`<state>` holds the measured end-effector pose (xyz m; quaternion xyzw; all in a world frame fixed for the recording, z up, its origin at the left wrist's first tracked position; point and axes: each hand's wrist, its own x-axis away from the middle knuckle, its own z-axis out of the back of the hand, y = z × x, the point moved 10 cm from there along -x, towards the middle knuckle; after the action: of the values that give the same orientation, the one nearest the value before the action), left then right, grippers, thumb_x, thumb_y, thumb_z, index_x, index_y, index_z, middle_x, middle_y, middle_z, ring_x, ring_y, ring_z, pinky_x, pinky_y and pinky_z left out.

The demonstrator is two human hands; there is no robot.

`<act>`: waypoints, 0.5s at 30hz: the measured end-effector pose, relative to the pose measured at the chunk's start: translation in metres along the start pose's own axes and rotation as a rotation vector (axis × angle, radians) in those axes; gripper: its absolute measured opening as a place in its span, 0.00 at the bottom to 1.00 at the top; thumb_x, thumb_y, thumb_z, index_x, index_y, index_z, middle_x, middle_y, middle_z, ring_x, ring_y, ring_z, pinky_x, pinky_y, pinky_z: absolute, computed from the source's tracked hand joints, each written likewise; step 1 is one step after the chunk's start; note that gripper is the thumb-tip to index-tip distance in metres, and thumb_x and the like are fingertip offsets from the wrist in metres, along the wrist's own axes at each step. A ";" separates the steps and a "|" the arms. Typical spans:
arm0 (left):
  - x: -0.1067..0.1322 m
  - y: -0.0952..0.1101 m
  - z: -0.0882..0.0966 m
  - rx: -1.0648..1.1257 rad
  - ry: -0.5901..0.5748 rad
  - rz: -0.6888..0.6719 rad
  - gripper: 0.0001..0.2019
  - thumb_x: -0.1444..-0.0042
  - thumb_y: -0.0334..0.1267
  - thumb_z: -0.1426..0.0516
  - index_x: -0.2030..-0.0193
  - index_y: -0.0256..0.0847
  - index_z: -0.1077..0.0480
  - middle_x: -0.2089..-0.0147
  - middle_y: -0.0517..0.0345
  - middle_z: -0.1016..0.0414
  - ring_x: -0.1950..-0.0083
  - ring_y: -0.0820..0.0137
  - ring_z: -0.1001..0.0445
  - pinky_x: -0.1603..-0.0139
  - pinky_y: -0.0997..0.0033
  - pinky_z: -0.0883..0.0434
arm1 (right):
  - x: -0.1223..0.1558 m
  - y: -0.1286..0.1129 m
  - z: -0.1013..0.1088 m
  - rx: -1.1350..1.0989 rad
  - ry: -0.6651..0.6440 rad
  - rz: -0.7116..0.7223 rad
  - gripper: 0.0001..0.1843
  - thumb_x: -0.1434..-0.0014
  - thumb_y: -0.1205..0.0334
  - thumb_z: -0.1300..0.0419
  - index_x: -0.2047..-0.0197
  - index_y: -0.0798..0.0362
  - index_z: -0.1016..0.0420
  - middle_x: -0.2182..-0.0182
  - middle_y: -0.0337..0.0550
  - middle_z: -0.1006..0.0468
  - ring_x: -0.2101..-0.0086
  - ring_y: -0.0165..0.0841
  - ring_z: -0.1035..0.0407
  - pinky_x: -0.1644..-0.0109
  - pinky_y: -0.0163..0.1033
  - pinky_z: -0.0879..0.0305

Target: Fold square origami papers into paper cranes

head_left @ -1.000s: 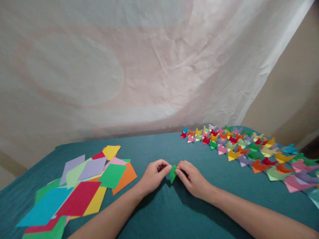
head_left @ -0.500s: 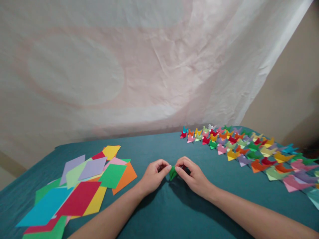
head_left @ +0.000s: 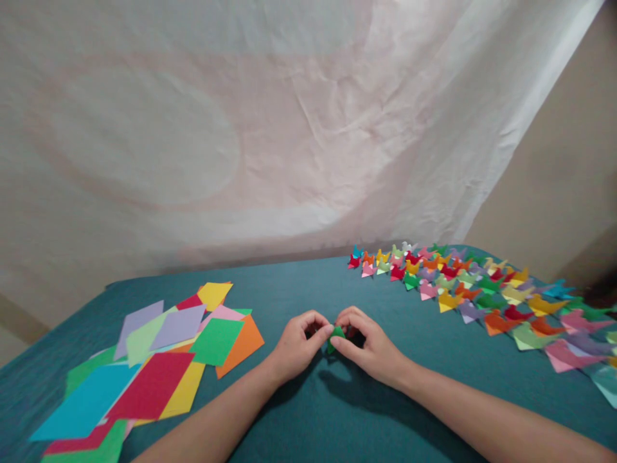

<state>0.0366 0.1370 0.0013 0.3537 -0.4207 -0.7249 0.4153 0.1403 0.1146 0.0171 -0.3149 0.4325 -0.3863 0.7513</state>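
Observation:
Between my two hands, just above the tablecloth, is a small folded piece of green paper point(head_left: 338, 332). My left hand point(head_left: 304, 335) pinches its left side with thumb and index finger. On the other side my right hand point(head_left: 365, 339) grips it, thumb in front and fingers behind. The fingers cover much of the paper, so its full shape is hidden.
Loose coloured paper squares point(head_left: 153, 386) lie in an overlapping pile at the left. Rows of small folded paper birds point(head_left: 496, 299) in many colours stand at the right. A dark green cloth point(head_left: 289, 283) covers the table, and a pale hanging sheet point(head_left: 270, 141) closes off the back.
My right thumb and fingers have shifted slightly left over the green paper, and the paper's visible part has changed shape. My left hand has hardly moved.

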 end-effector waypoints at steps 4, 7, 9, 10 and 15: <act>0.000 0.004 0.000 -0.039 -0.003 -0.017 0.09 0.45 0.39 0.45 0.70 0.35 0.31 0.71 0.59 0.30 0.68 0.72 0.33 0.66 0.74 0.37 | 0.000 -0.001 -0.003 0.017 -0.018 0.005 0.03 0.45 0.65 0.41 0.66 0.54 0.31 0.67 0.41 0.33 0.67 0.31 0.38 0.64 0.36 0.40; 0.000 0.005 -0.001 -0.038 -0.007 -0.024 0.09 0.45 0.40 0.45 0.70 0.35 0.31 0.71 0.58 0.30 0.68 0.71 0.33 0.66 0.74 0.37 | 0.000 -0.002 -0.004 0.013 -0.024 0.016 0.01 0.46 0.68 0.43 0.67 0.54 0.31 0.67 0.41 0.33 0.67 0.31 0.38 0.64 0.36 0.40; 0.000 0.002 0.000 -0.013 -0.005 -0.017 0.10 0.44 0.40 0.45 0.69 0.35 0.31 0.70 0.58 0.31 0.68 0.71 0.34 0.65 0.74 0.37 | 0.000 -0.003 -0.003 0.011 -0.023 0.018 0.03 0.46 0.69 0.43 0.67 0.54 0.32 0.67 0.40 0.33 0.67 0.31 0.37 0.64 0.36 0.40; 0.000 -0.001 0.000 0.010 -0.002 -0.010 0.10 0.44 0.41 0.45 0.69 0.35 0.31 0.70 0.58 0.31 0.68 0.72 0.34 0.65 0.74 0.37 | 0.000 -0.003 -0.003 0.010 -0.019 0.016 0.03 0.46 0.70 0.43 0.66 0.54 0.32 0.68 0.40 0.33 0.67 0.30 0.37 0.64 0.36 0.40; -0.003 -0.011 0.006 0.148 0.046 0.038 0.11 0.45 0.43 0.44 0.69 0.36 0.33 0.71 0.60 0.33 0.68 0.73 0.35 0.66 0.75 0.37 | 0.000 0.003 0.000 0.009 0.011 -0.016 0.05 0.46 0.69 0.44 0.64 0.53 0.33 0.68 0.39 0.34 0.69 0.29 0.38 0.65 0.35 0.40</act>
<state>0.0291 0.1450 -0.0062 0.3920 -0.4700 -0.6755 0.4113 0.1414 0.1160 0.0146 -0.3127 0.4325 -0.3960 0.7472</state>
